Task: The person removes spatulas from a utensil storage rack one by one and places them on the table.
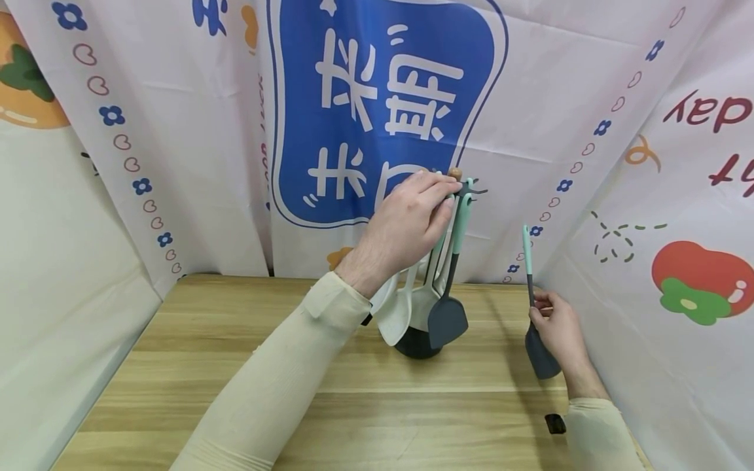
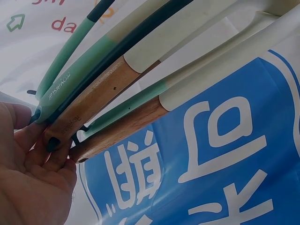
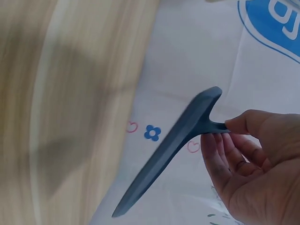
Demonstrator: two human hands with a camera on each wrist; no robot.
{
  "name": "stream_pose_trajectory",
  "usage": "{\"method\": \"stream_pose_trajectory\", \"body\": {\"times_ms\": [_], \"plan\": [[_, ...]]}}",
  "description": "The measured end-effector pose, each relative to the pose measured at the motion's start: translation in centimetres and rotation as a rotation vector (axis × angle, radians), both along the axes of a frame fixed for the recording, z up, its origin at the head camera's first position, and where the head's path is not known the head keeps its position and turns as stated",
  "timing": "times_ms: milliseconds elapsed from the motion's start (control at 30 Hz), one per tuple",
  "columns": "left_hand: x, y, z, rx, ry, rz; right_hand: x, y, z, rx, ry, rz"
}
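Note:
My right hand [image 1: 559, 327] pinches a spatula [image 1: 542, 356] by its dark shaft, just above the dark grey head. The spatula's mint handle points up, and its head hangs low over the table's right side. In the right wrist view the head shows edge-on, with thumb and fingertips on the shaft. My left hand [image 1: 412, 212] grips the top of a utensil rack [image 1: 465, 190] with dark hooks. From it hang a dark turner [image 1: 448, 320], a white spoon-like utensil [image 1: 394, 317] and other utensils. Mint and wooden handles [image 2: 91, 101] crowd against my left fingertips.
The rack's dark base [image 1: 419, 345] stands on a wood-grain table [image 1: 283, 366], near its back edge. White printed cloth [image 1: 565, 78] surrounds the table at the back and sides. A small black object [image 1: 555, 424] shows beside my right sleeve.

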State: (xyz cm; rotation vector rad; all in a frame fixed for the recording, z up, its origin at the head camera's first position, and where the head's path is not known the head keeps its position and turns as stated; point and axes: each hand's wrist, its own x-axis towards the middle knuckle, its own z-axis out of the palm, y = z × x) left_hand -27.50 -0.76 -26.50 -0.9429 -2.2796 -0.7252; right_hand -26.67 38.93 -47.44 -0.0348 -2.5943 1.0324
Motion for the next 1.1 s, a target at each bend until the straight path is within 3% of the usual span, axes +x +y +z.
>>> {"method": "stream_pose_trajectory", "body": {"times_ms": [167,367,833,933,1100], "plan": [[-0.1,0.0,-0.1,-0.001,0.005,-0.001,0.1,0.8,-0.6,0.038,-0.017,-0.015],[-0.3,0.0,-0.2,0.001,0.014,-0.009,0.8,0.5,0.0,0.121,-0.127,-0.043],[-0.4,0.1,-0.2,0.008,0.026,-0.015,0.5,2.5,-1.2,0.198,-0.265,-0.05],[-0.4,0.1,-0.1,0.007,0.026,-0.015,0.0,3.5,-2.1,0.202,-0.296,-0.044],[-0.4,0.1,-0.2,0.005,0.024,-0.012,-2.0,7.1,-5.9,0.236,-0.304,-0.067]]}}
